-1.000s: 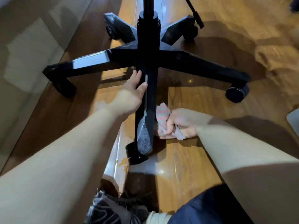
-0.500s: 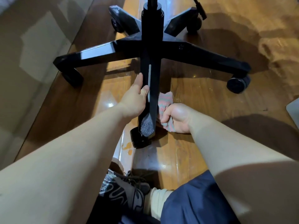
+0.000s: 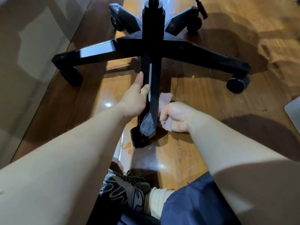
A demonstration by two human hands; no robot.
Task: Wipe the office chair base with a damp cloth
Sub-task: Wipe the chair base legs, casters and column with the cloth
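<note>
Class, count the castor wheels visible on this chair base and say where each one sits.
5 castors: back left, back right, left, right, and nearest the person, partly tucked under its leg. None appears fully hidden.

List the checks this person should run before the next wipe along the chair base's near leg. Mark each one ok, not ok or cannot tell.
1. Left hand holds the near leg steady: ok. The thumb lies on top and the fingers run along the leg's left side.
2. Right hand has a firm grip on the cloth: ok. The fingers are curled round it.
3. Cloth meets the leg's right side: ok. It appears pressed against it.
4. Leg tip is clean: not ok. Grey dust shows there.
5. Cloth is damp enough: cannot tell.
6. Caster under the tip has been wiped: cannot tell. It sits in shadow.
</note>
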